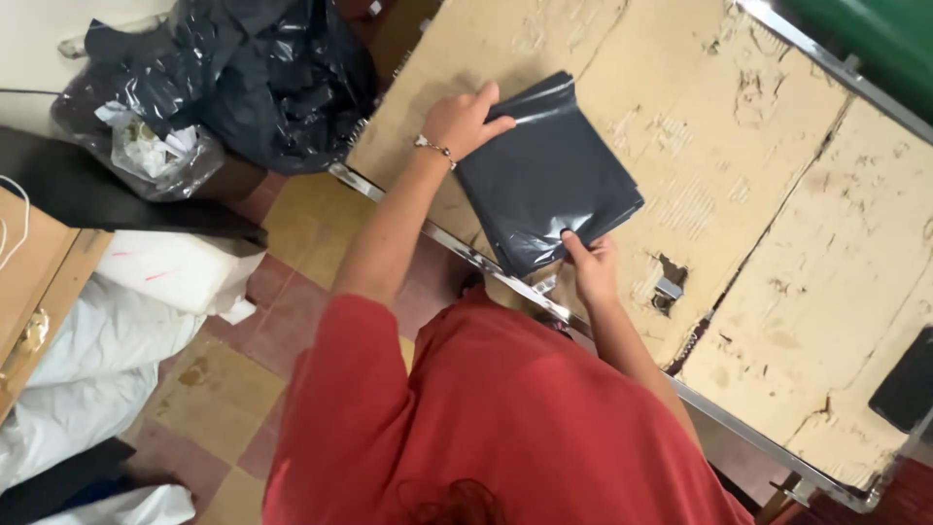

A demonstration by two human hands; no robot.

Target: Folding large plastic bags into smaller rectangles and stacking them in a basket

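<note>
Both hands (pixel 466 119) (pixel 591 267) on dark bag stack (pixel 544 175)

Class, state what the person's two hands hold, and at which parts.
A folded dark grey plastic bag: left hand on its far corner, right hand pinching its near edge.

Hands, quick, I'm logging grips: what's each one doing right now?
Left hand: closed on the top corner of the folded dark grey plastic bag.
Right hand: pinching the same bag's lower edge.
</note>
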